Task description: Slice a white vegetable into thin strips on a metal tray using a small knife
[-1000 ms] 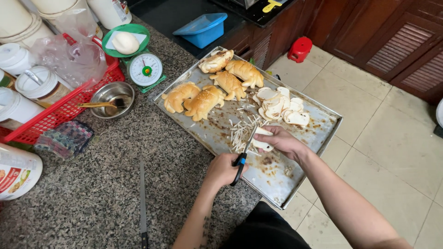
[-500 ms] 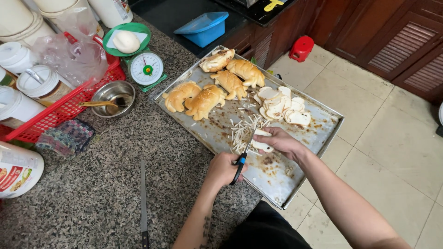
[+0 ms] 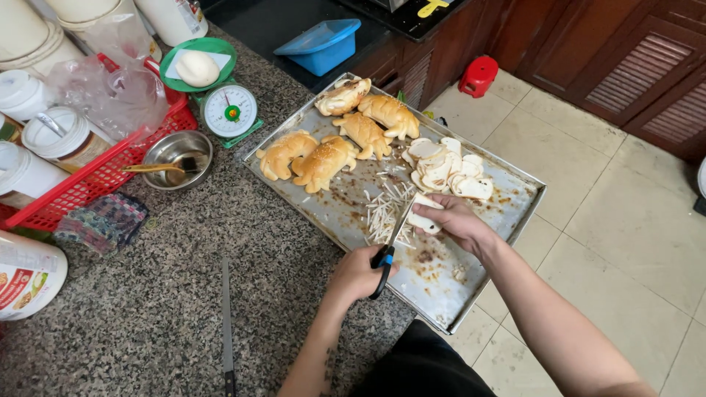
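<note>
Left hand point(image 3: 358, 273) is closed around dark-handled scissors point(image 3: 387, 246); its fingers are mostly hidden by the handle, and the blades look slightly parted over the tray. Right hand point(image 3: 450, 221) curls around a pale white slice point(image 3: 423, 220), partly covered, kind unclear. Thin white strips point(image 3: 382, 213) lie just beside the blades on the metal baking tray point(image 3: 507, 220), which overhangs the speckled granite counter point(image 3: 147, 294). Five browned rolls point(image 3: 323, 158) and stacked white slices point(image 3: 448, 165) lie further back. Knife point(image 3: 226, 323) cut off at the frame edge. Tiled floor point(image 3: 625, 220), wooden cabinets point(image 3: 625, 66).
</note>
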